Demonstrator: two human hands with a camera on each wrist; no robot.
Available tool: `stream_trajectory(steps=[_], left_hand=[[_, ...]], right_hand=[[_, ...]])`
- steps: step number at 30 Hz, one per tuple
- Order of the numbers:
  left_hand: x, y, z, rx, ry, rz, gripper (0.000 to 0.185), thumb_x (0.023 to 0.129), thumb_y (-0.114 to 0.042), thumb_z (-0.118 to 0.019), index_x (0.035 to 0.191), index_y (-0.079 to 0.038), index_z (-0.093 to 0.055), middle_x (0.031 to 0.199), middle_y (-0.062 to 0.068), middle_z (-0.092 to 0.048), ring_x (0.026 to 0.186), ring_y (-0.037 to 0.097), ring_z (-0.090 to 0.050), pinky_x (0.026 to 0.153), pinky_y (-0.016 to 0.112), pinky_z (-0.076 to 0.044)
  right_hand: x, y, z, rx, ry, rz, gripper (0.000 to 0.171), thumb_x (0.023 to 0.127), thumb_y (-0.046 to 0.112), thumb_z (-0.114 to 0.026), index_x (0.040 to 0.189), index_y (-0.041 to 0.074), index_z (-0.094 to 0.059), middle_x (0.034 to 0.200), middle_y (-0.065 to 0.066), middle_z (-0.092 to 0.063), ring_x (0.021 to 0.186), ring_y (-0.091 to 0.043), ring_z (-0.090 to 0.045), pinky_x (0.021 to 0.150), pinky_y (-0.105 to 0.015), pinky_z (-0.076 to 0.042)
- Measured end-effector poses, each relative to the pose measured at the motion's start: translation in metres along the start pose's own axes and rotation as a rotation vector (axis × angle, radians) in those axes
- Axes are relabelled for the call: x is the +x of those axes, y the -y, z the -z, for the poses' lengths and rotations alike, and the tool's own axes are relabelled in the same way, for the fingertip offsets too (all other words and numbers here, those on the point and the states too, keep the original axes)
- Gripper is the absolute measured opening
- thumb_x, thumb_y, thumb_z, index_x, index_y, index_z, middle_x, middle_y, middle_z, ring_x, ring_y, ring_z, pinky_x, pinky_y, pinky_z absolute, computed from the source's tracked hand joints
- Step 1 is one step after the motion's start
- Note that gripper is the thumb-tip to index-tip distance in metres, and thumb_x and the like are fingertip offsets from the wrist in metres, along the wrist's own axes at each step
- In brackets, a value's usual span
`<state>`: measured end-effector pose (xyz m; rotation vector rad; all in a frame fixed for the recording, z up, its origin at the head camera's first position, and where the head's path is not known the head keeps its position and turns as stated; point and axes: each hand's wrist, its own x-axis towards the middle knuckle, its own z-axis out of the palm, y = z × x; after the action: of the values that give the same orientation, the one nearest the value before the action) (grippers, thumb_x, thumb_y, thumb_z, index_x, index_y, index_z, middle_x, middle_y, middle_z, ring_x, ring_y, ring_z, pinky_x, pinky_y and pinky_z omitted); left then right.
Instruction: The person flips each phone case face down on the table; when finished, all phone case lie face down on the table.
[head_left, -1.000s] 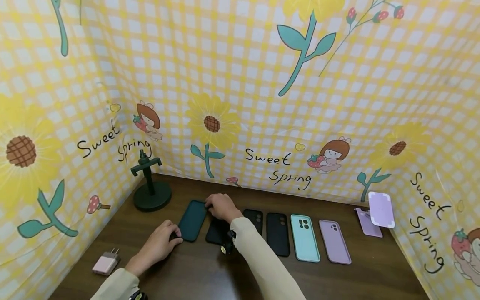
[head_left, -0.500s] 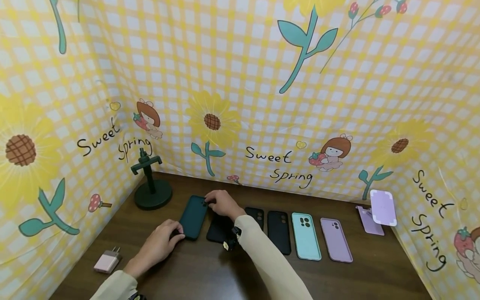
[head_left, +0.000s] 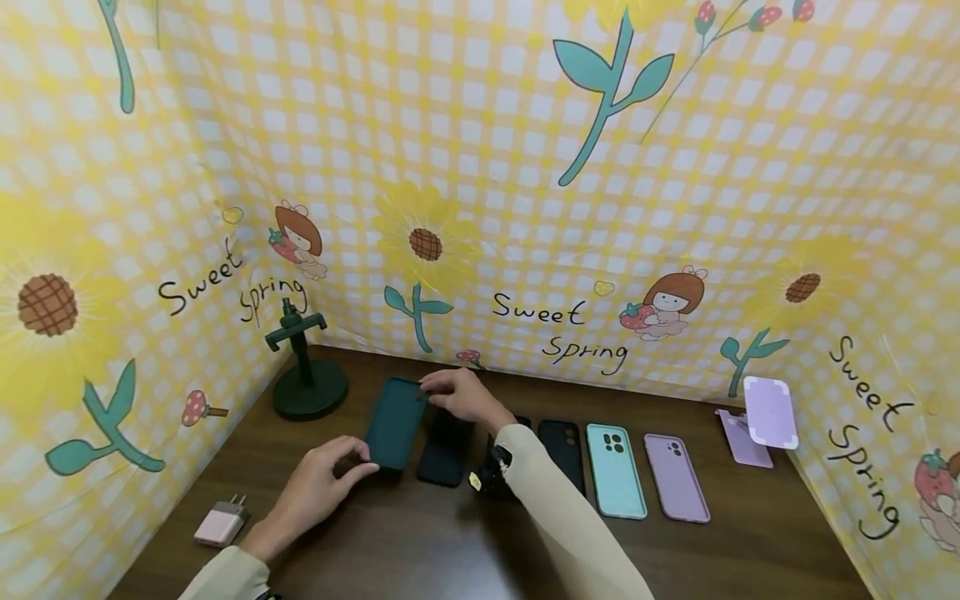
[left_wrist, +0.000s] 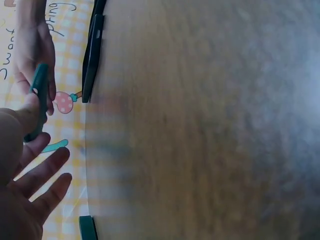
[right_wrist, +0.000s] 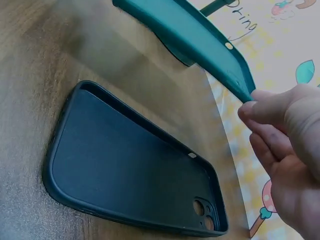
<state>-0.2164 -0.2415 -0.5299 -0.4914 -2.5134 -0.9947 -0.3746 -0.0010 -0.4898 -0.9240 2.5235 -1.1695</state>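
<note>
Both hands hold a teal phone case [head_left: 395, 427], raised and tilted off the table at the left of the row. My left hand [head_left: 318, 483] pinches its near left corner between thumb and fingers. At the far right corner my right hand [head_left: 467, 395] pinches its edge. The left wrist view has the teal case [left_wrist: 39, 87] edge-on, above the table. Beside it a black phone case [right_wrist: 130, 160] lies hollow side up, its camera cutout visible in the right wrist view. My right forearm partly hides another dark case [head_left: 522, 422].
Rightward along the row lie a black case [head_left: 562, 442], a mint case [head_left: 615, 471] and a lilac case [head_left: 675, 479]. A dark green stand [head_left: 309, 390] is at the back left, a charger plug [head_left: 222, 522] in front. A lilac phone holder [head_left: 770, 412] stands back right.
The teal case has come up off the table and shifted slightly back and right, both hands moving with it. More of the black case beside it shows.
</note>
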Motion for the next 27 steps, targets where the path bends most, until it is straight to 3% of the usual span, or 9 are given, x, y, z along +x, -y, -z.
stream_trajectory(steps=[3, 11, 17, 20, 27], left_hand=[[0.0, 0.0, -0.003, -0.056, 0.017, -0.017, 0.014, 0.083, -0.024, -0.073, 0.087, -0.027, -0.06, 0.081, -0.015, -0.057, 0.062, 0.002, -0.053, 0.056, 0.019, -0.046], [0.004, 0.002, -0.002, -0.075, -0.031, -0.09, 0.015, 0.084, -0.021, -0.072, 0.088, -0.025, -0.058, 0.079, -0.015, -0.056, 0.056, 0.004, -0.049, 0.05, 0.019, -0.043], [0.007, -0.003, -0.003, -0.139, -0.039, -0.07, 0.014, 0.085, -0.019, -0.071, 0.089, -0.024, -0.058, 0.076, -0.011, -0.059, 0.053, 0.0, -0.048, 0.049, 0.018, -0.042], [0.008, -0.006, -0.004, -0.178, -0.038, -0.059, 0.014, 0.086, -0.014, -0.069, 0.089, -0.021, -0.058, 0.075, -0.006, -0.06, 0.053, 0.0, -0.048, 0.048, 0.019, -0.042], [0.009, -0.027, 0.008, -0.249, 0.024, -0.043, 0.01, 0.091, -0.006, -0.061, 0.088, -0.014, -0.056, 0.077, -0.005, -0.063, 0.055, 0.008, -0.052, 0.05, 0.022, -0.045]], right_hand=[[-0.006, -0.002, 0.002, 0.041, -0.027, -0.016, 0.028, 0.092, 0.014, -0.063, 0.118, 0.024, -0.068, 0.121, 0.011, -0.064, 0.106, -0.007, -0.061, 0.087, -0.026, -0.051], [-0.004, -0.008, -0.005, 0.161, -0.081, 0.025, 0.037, 0.093, 0.011, -0.061, 0.126, 0.028, -0.062, 0.119, 0.008, -0.064, 0.103, -0.007, -0.061, 0.082, -0.026, -0.051], [-0.001, -0.011, -0.009, 0.3, -0.112, 0.056, 0.037, 0.093, 0.011, -0.061, 0.125, 0.03, -0.062, 0.112, 0.004, -0.068, 0.098, -0.011, -0.064, 0.072, -0.025, -0.047], [0.0, -0.012, -0.011, 0.367, -0.115, 0.068, 0.035, 0.092, 0.015, -0.062, 0.125, 0.027, -0.062, 0.112, 0.005, -0.069, 0.098, -0.011, -0.065, 0.074, -0.026, -0.048], [0.0, -0.012, -0.015, 0.511, -0.06, 0.113, 0.034, 0.094, 0.019, -0.059, 0.127, 0.026, -0.059, 0.126, 0.003, -0.064, 0.11, -0.012, -0.061, 0.09, -0.051, -0.047]])
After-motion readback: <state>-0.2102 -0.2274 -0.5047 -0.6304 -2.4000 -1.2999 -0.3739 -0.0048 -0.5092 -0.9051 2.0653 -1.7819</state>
